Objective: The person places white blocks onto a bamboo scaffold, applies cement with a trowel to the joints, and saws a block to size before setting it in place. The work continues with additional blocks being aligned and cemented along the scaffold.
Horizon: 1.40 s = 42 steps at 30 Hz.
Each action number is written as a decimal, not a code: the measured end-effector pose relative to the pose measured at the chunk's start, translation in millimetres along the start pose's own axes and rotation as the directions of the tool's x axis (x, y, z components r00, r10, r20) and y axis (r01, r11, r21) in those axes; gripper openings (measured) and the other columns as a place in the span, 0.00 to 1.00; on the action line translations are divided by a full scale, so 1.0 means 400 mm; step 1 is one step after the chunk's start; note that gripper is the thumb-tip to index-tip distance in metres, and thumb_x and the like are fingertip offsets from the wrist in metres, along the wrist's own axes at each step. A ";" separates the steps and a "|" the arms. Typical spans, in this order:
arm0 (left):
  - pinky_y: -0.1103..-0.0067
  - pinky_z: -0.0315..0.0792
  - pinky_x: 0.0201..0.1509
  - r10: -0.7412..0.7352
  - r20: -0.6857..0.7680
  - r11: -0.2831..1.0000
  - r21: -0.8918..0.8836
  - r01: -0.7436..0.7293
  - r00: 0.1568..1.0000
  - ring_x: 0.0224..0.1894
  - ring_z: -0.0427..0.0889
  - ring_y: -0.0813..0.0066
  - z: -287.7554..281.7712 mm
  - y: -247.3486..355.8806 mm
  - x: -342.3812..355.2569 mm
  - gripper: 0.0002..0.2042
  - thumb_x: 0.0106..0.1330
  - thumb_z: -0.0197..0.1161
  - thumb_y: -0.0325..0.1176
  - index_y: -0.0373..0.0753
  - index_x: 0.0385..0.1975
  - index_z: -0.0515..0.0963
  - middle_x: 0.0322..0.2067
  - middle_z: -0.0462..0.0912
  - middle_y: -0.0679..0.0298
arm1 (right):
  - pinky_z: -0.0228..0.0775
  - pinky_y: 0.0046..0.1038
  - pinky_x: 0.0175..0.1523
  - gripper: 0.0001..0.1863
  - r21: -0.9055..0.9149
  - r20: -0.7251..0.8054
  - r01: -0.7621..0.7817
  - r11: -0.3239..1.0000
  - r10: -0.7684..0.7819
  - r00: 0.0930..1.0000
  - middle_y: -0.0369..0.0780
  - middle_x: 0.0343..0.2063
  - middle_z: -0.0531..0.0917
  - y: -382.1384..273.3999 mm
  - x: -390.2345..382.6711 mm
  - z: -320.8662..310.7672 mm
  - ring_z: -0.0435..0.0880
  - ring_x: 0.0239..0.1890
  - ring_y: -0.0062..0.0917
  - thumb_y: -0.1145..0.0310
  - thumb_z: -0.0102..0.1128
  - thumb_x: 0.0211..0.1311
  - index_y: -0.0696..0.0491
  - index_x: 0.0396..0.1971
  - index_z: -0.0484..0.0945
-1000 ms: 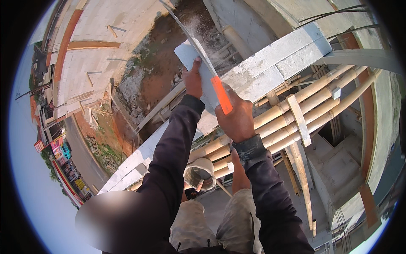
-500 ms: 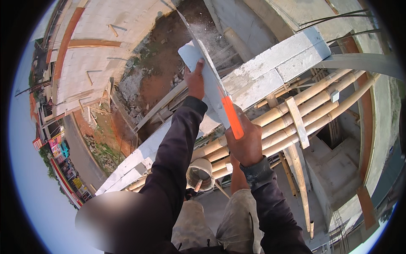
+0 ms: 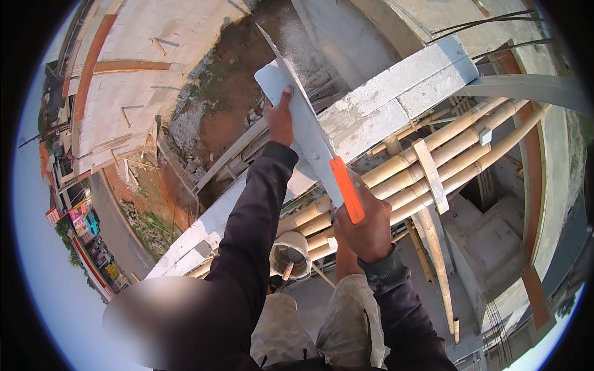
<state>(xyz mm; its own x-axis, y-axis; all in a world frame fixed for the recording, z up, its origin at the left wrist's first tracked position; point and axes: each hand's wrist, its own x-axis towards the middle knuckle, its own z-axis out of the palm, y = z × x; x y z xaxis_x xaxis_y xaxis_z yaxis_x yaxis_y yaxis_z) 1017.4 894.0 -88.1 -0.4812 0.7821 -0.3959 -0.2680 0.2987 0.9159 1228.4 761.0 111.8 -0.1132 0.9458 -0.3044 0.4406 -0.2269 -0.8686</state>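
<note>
My right hand point(image 3: 365, 227) is wrapped round the orange handle of a handsaw point(image 3: 347, 190). Its long grey blade points up and away from me and lies along a pale lightweight concrete block point(image 3: 271, 80). Over the top of the wall, my left hand point(image 3: 280, 121) grips that block, thumb on its upper face, left of the blade. White dust hangs past the blade's far part. Much of the block is hidden behind the blade and my left hand.
The block wall point(image 3: 396, 93) runs from lower left to upper right. Bamboo poles point(image 3: 427, 161) with a nailed wooden crosspiece point(image 3: 431, 175) lie along its near side. A bucket point(image 3: 291, 253) with a tool in it stands by my knees. Beyond the wall is a drop to rubble-strewn ground point(image 3: 219, 105).
My right hand has drawn the saw back toward me and a little right. My left hand keeps its hold on the block. The whole view has shifted slightly.
</note>
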 end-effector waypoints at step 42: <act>0.74 0.77 0.44 -0.069 0.060 0.994 0.085 0.063 0.996 0.40 0.82 0.73 0.035 0.003 -0.005 0.30 0.61 0.73 0.45 0.34 0.56 0.73 0.44 0.82 0.62 | 0.80 0.36 0.44 0.21 0.091 -0.057 0.007 0.996 -0.002 0.998 0.55 0.37 0.85 -0.075 0.127 -0.035 0.89 0.39 0.43 0.76 0.57 0.56 0.66 0.51 0.78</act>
<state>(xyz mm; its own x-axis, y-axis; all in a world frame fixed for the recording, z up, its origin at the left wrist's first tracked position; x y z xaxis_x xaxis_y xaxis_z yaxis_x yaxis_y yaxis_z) 1029.7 900.4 -85.2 -0.4107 0.7912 -0.4531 -0.2258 0.3933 0.8913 1221.9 819.0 127.7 -0.0632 0.9578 -0.2804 0.3568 -0.2407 -0.9027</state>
